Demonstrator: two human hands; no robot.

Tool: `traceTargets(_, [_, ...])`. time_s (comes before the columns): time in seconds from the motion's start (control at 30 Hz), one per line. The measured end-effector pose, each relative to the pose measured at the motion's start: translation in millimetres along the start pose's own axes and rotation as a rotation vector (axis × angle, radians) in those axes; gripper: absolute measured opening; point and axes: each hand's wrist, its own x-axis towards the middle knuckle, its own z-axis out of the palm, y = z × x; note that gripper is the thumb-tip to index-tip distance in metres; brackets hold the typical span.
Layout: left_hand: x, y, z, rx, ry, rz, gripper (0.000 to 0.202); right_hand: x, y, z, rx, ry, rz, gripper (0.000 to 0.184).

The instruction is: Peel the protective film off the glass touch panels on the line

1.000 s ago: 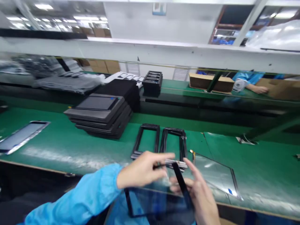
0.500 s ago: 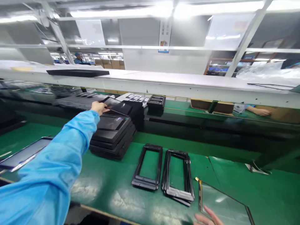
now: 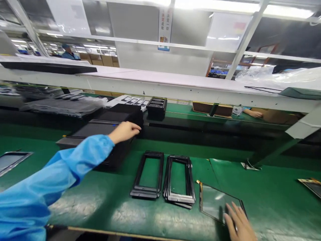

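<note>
My left hand [image 3: 125, 131], in a blue sleeve, is over the stack of black trays [image 3: 117, 115], its fingers drawn together. Whether something thin is between them I cannot make out. A flat dark panel [image 3: 80, 132] with a small orange tab sticks out at the stack's left. My right hand [image 3: 239, 221] rests on a clear glass touch panel [image 3: 215, 201] with a dark edge and an orange ribbon tab, fingers spread. Between my hands lie two small piles of black rectangular frames, the left pile [image 3: 136, 192] and the right pile [image 3: 182, 198].
A framed panel [image 3: 15, 159] lies at the far left of the green bench [image 3: 100, 201]. Another panel [image 3: 311, 184] is at the right edge. Behind are a black bin [image 3: 156, 105], plastic-wrapped sheets [image 3: 62, 104] and a white shelf [image 3: 163, 88]. Another person's hand [image 3: 254, 113] shows beyond.
My left hand has moved off the panel edge it was lifting and shifted right across the stack. My right hand has come further into view onto the glass panel. The view has turned right.
</note>
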Motion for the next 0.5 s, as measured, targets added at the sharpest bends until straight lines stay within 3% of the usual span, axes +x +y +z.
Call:
traceTargets(0.07, [-22.1,15.1,54.8,0.011,-0.147,0.023,0.025,-7.7,19.6,1.0,-0.164,-0.076,-0.128,0.073])
traceTargets(0.17, [-44.1,35.8,128.1,-0.016,-0.297,0.010,0.022,-33.4,35.4,0.9,-0.347,-0.145,-0.345,0.069])
traceTargets(0.27, [-44.5,53.6,180.0,-0.102,-0.348,-0.038,0.028,-59.1,26.2,-7.0,-0.437,-0.030,-0.487,0.055])
traceTargets(0.4, [-29.6,72.4,216.8,-0.294,-0.370,-0.147,0.033,-77.5,-12.5,-33.8,-0.409,0.196,-0.593,0.046])
traceTargets(0.5, [-25.6,81.2,220.4,-0.480,-0.360,-0.217,0.033,-87.8,-39.6,-59.8,-0.300,0.274,-0.567,0.039])
